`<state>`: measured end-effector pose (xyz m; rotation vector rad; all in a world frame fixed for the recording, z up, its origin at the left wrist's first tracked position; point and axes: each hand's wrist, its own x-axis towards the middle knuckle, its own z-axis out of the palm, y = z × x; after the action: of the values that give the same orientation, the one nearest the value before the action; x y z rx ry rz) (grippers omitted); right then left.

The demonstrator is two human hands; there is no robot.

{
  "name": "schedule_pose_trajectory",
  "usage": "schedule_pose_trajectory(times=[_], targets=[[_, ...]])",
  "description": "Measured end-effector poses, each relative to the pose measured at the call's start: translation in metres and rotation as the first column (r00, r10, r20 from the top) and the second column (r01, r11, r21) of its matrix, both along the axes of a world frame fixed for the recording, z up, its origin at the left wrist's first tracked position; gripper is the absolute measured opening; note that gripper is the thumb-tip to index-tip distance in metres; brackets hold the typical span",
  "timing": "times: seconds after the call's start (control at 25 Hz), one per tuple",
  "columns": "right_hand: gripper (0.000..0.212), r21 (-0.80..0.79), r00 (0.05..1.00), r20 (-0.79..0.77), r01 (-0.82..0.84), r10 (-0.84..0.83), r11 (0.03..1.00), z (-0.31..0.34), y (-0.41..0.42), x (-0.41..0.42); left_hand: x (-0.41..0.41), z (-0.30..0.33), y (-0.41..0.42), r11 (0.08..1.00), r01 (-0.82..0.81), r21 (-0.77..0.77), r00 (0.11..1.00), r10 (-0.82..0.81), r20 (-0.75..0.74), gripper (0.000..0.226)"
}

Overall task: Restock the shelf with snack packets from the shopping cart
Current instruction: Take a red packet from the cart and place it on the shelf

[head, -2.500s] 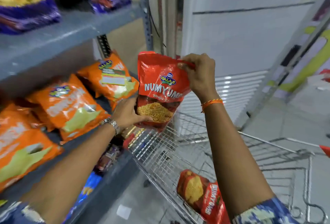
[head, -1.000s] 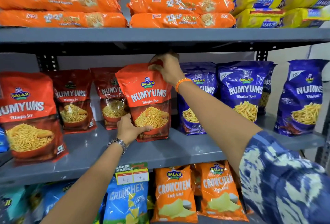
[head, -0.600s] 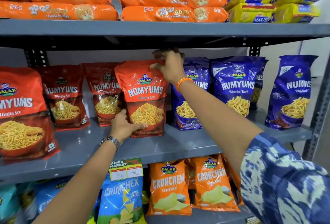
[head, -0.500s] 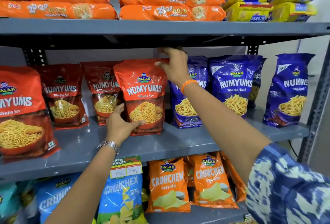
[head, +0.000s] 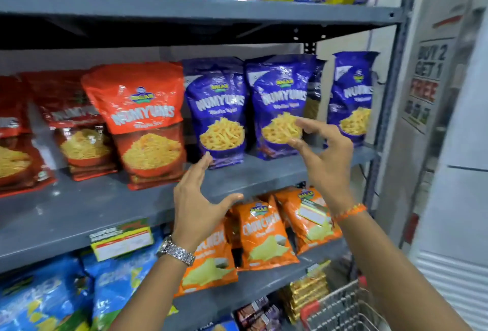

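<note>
You had let go of the red packet [head: 140, 124]: both hands came off it and it stood upright on the grey metal shelf [head: 105, 206], beside the blue packets [head: 219, 111]. Left hand [head: 200, 198] spread wide, empty, below the shelf edge. Right hand [head: 324, 161] loosely curled, empty, before a blue packet. Glossy foil pouches, blurred "NUMYUMS" print. Wire cart [head: 343, 312] at lower right.

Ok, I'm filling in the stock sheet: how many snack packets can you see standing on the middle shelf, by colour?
Red packets: 3 that can be told apart; the left side is blurred and cut off
Blue packets: 4, one tucked behind
Total: 7
</note>
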<state>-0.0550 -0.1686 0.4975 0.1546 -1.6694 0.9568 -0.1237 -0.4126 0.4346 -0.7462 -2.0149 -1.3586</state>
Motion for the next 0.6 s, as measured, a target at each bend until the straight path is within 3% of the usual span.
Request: schedule_pose_trajectory(times=[0.2, 0.32, 0.44, 0.6], targets=[[0.035, -0.102, 0.94, 0.275, 0.238, -0.203, 0.966, -0.096, 0.105, 0.09, 0.027, -0.066, 0.11, 0.959, 0.241, -0.152, 0.963, -0.216, 0.162, 0.104], [0.036, -0.175, 0.836, 0.498, 0.359, -0.232, 0.917, -0.164, 0.155, 0.15, 0.055, -0.12, 0.176, 0.859, 0.424, -0.285, 0.887, -0.331, 0.322, 0.104], [0.046, -0.196, 0.6, 0.775, 0.527, -0.198, 0.827, -0.247, 0.2, 0.215, 0.093, -0.185, 0.232, 0.688, 0.607, -0.397, 0.77, -0.388, 0.507, 0.101], [0.057, -0.209, 0.259, 0.965, 0.64, 0.048, 0.739, -0.358, 0.234, 0.293, 0.138, -0.272, 0.294, 0.295, 0.755, -0.586, 0.656, -0.357, 0.665, 0.107]])
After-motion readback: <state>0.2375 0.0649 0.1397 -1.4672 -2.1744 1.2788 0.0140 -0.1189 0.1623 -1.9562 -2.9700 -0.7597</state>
